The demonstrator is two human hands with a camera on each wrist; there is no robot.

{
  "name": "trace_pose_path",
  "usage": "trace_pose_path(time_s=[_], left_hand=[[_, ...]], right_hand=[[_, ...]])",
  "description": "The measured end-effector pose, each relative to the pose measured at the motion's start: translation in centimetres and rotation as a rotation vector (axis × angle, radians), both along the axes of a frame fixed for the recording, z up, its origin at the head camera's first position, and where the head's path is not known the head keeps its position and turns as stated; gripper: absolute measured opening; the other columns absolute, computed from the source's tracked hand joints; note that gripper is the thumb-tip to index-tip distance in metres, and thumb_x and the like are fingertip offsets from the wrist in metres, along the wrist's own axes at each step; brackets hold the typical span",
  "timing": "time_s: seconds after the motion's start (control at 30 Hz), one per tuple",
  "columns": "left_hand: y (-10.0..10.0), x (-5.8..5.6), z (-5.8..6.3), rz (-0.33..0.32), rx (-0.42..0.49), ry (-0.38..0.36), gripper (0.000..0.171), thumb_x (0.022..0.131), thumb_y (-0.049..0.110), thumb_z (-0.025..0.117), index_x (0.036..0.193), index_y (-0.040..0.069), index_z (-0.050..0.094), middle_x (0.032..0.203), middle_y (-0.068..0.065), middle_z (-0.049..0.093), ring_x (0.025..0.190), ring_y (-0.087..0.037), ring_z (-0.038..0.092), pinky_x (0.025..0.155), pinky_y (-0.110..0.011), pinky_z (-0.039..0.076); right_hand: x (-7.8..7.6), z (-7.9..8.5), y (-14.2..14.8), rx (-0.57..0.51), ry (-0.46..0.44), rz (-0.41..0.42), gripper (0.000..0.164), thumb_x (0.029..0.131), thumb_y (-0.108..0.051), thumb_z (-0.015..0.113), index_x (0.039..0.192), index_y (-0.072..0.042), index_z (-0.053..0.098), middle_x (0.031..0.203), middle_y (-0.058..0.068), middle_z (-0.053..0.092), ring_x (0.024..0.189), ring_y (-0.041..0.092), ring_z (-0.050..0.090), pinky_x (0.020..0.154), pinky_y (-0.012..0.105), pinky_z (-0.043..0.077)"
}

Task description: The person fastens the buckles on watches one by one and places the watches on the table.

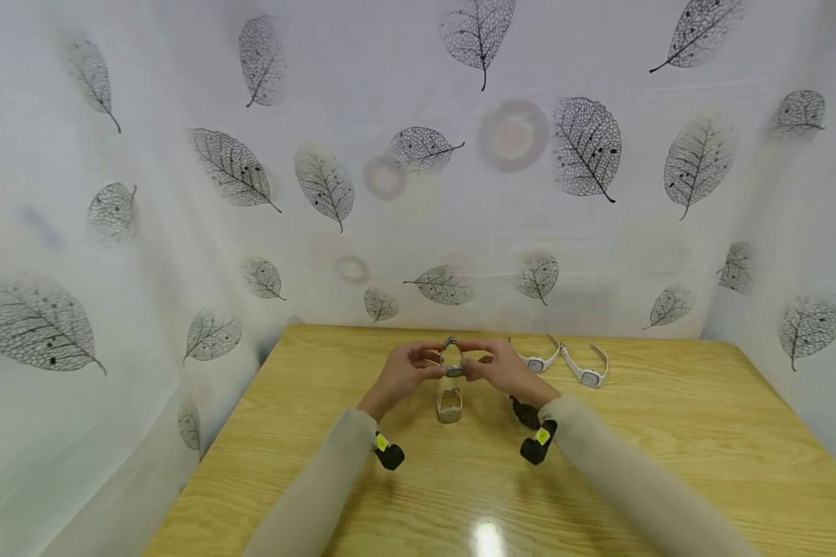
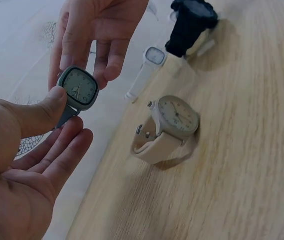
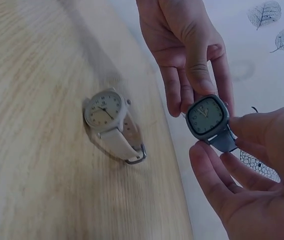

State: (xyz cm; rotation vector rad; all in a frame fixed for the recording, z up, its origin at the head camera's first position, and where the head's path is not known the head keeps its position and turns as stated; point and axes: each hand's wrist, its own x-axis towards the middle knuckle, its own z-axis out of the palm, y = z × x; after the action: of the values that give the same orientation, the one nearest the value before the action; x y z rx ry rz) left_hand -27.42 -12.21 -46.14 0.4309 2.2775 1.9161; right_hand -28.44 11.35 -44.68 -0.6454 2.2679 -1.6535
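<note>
Both hands hold a grey-green watch (image 1: 454, 371) with a rounded square face, raised above the table's back part. My left hand (image 1: 406, 367) grips one side of it, its thumb at the case edge in the left wrist view. From the other side my right hand (image 1: 498, 367) pinches it between thumb and fingers. The face (image 3: 207, 117) is turned toward me, and fingers partly hide the strap. Just below on the table stands a beige watch (image 2: 178, 116) with a round face, its strap buckled in a loop.
Two white watches (image 1: 536, 363) (image 1: 590, 377) lie at the table's back right. A black watch (image 1: 525, 414) sits near my right wrist, partly covered by it. The wooden table (image 1: 669, 464) ends at a leaf-printed curtain (image 1: 425, 216). Black cameras are strapped to both wrists.
</note>
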Motion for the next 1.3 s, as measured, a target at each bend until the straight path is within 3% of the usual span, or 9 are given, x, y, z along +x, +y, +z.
trace_pose_path(time_s=[0.2, 0.47, 0.67, 0.87, 1.1, 1.3], left_hand=[[-0.2, -1.3, -0.2, -0.001, -0.027, -0.027, 0.044, 0.091, 0.005, 0.078, 0.133, 0.0, 0.066, 0.123, -0.031, 0.066, 0.097, -0.024, 0.073, 0.093, -0.048, 0.058], [-0.7, -2.7, -0.1, -0.018, -0.048, -0.082, 0.046, 0.092, 0.0, 0.076, 0.136, -0.005, 0.062, 0.114, -0.021, 0.072, 0.097, -0.025, 0.073, 0.092, -0.05, 0.058], [-1.4, -3.9, -0.7, -0.042, -0.018, -0.13, 0.048, 0.091, -0.004, 0.075, 0.136, -0.008, 0.061, 0.112, -0.022, 0.072, 0.095, -0.026, 0.074, 0.091, -0.048, 0.059], [-1.7, -4.7, -1.2, -0.008, -0.015, -0.167, 0.047, 0.09, -0.006, 0.075, 0.135, -0.007, 0.061, 0.111, -0.024, 0.071, 0.092, -0.022, 0.073, 0.09, -0.043, 0.06], [-1.6, -5.3, -1.5, 0.061, -0.013, -0.161, 0.043, 0.088, -0.007, 0.077, 0.129, -0.009, 0.065, 0.115, -0.028, 0.071, 0.094, -0.024, 0.074, 0.087, -0.039, 0.061], [-1.4, -5.2, -1.6, 0.089, -0.14, -0.099, 0.041, 0.087, -0.001, 0.08, 0.126, -0.006, 0.069, 0.115, -0.024, 0.072, 0.102, -0.028, 0.072, 0.089, -0.034, 0.059]], right_hand=[[-1.0, 0.4, 0.0, -0.008, -0.024, 0.072, 0.05, 0.104, -0.01, 0.063, 0.151, -0.002, 0.048, 0.157, 0.024, 0.041, 0.111, 0.042, 0.068, 0.095, 0.049, 0.057], [-2.6, 0.1, -0.5, 0.016, -0.083, 0.083, 0.054, 0.102, -0.012, 0.065, 0.152, -0.003, 0.047, 0.158, 0.026, 0.038, 0.114, 0.041, 0.067, 0.1, 0.053, 0.053], [-4.4, -1.1, -1.1, 0.047, -0.113, 0.087, 0.052, 0.102, -0.012, 0.066, 0.151, -0.004, 0.05, 0.155, 0.026, 0.042, 0.112, 0.038, 0.068, 0.099, 0.051, 0.055], [-5.7, -1.5, -1.8, 0.091, -0.111, 0.093, 0.052, 0.1, -0.014, 0.069, 0.148, -0.002, 0.053, 0.152, 0.024, 0.048, 0.108, 0.036, 0.071, 0.095, 0.046, 0.058], [-6.7, -1.4, -2.3, 0.09, -0.108, 0.106, 0.05, 0.1, -0.01, 0.069, 0.146, 0.001, 0.054, 0.148, 0.025, 0.053, 0.107, 0.036, 0.071, 0.094, 0.047, 0.058], [-7.5, -2.1, -2.3, 0.13, -0.101, 0.087, 0.048, 0.098, -0.012, 0.07, 0.144, -0.003, 0.059, 0.142, 0.02, 0.059, 0.099, 0.031, 0.073, 0.089, 0.042, 0.06]])
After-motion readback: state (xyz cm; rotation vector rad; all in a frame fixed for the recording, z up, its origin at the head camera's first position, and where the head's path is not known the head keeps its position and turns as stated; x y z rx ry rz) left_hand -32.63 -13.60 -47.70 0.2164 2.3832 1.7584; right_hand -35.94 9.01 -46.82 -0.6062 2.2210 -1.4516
